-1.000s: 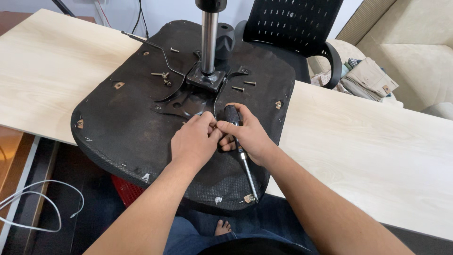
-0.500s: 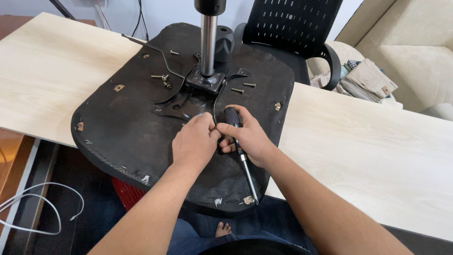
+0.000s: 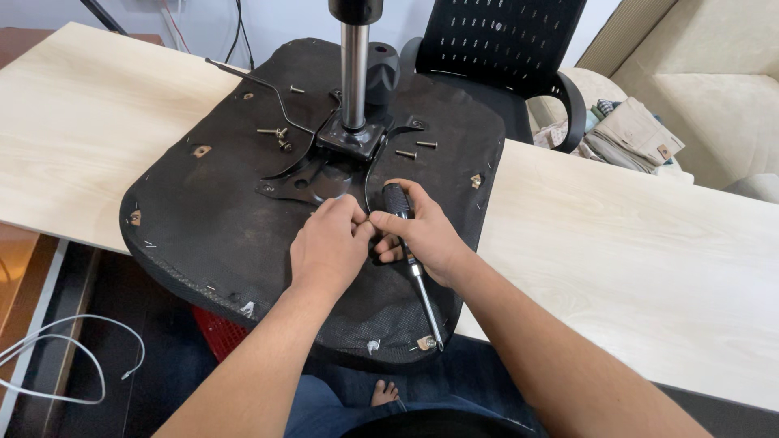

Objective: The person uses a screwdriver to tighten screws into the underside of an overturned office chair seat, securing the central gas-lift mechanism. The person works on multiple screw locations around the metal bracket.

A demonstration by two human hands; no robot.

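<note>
An upturned black office chair seat (image 3: 211,211) lies across the gap between two pale wooden tables, underside up. A chrome gas cylinder (image 3: 354,69) rises from its black metal mechanism plate (image 3: 320,174). My right hand (image 3: 422,231) grips a screwdriver (image 3: 410,259) with a black handle, its shaft pointing back toward me. My left hand (image 3: 329,243) rests on the seat beside it, fingertips pinched together against the right thumb near the plate's edge. What the fingers pinch is hidden. Loose screws (image 3: 280,136) and two more screws (image 3: 414,149) lie on the seat near the cylinder.
A pale wooden table (image 3: 73,130) is on the left, another pale table (image 3: 641,251) on the right. A black mesh chair back (image 3: 503,40) stands behind. Folded clothes (image 3: 625,134) lie on a beige sofa. White cable (image 3: 57,365) trails on the floor; a red crate (image 3: 219,332) sits under the seat.
Both hands have stayed together at the same spot on the seat, with only small finger movements. The view has shifted slightly.
</note>
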